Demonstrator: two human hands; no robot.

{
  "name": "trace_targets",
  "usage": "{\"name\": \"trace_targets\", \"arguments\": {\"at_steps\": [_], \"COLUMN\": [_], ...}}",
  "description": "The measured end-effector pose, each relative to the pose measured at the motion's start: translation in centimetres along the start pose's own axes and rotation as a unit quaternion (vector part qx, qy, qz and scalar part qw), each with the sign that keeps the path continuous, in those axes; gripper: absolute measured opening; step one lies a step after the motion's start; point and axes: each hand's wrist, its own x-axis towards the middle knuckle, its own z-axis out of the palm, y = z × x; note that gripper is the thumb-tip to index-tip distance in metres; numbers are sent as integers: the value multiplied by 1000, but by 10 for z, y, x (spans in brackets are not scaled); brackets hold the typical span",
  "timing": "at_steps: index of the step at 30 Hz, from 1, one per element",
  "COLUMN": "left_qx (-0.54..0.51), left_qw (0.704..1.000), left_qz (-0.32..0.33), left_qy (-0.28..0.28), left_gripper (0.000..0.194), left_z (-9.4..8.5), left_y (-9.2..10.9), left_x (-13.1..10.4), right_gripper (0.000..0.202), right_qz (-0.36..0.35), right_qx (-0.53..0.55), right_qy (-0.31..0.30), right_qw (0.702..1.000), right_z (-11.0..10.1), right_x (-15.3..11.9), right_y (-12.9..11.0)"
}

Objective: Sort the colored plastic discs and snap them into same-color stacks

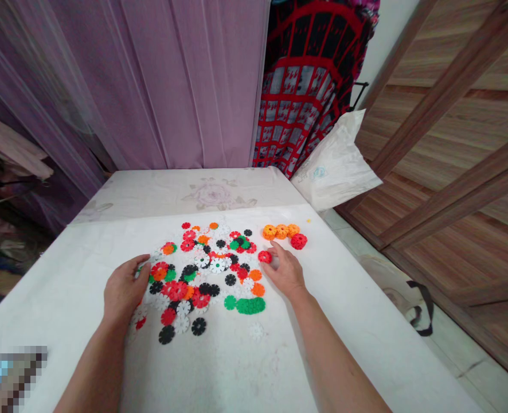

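Observation:
Many notched plastic discs in red, black, white, green and orange lie scattered on the white table point(237, 367). My right hand point(285, 272) pinches a red disc piece point(265, 257) at the right side of the spread. My left hand point(125, 287) rests at the left edge of the discs, near a red disc point(159, 270), its fingers curved; whether it holds a disc is hidden. Beyond my right hand are orange disc stacks point(281, 231) in a row, with a red stack point(298, 241) beside them. Overlapping green discs point(250, 305) lie at the lower right of the spread.
A white bag point(337, 166) stands at the table's far right corner. Purple curtains point(185, 86) hang behind the table, beside a red and black patterned cloth point(297, 92). Wooden doors point(452, 143) are on the right. A blurred, pixelated object point(8, 373) shows at the lower left.

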Motion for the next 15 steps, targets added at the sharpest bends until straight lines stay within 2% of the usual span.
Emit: {"name": "trace_targets", "arguments": {"at_steps": [5, 9, 12, 15], "left_qx": [-9, -26, -50, -86], "left_qw": [1000, 999, 998, 996], "left_qz": [-1, 21, 37, 31], "left_qy": [-2, 16, 19, 17], "left_gripper": [45, 40, 37, 34], "left_z": [2, 5, 6, 7], "left_y": [-1, -5, -6, -6], "left_x": [0, 1, 1, 0], "right_gripper": [50, 43, 37, 35], "right_qz": [-6, -19, -36, -80], "right_qx": [57, 56, 37, 34], "right_qy": [40, 76, 76, 20], "right_qw": [998, 995, 996, 996], "right_z": [4, 3, 5, 13], "right_x": [-1, 1, 7, 19], "right_y": [7, 6, -10, -43]}}
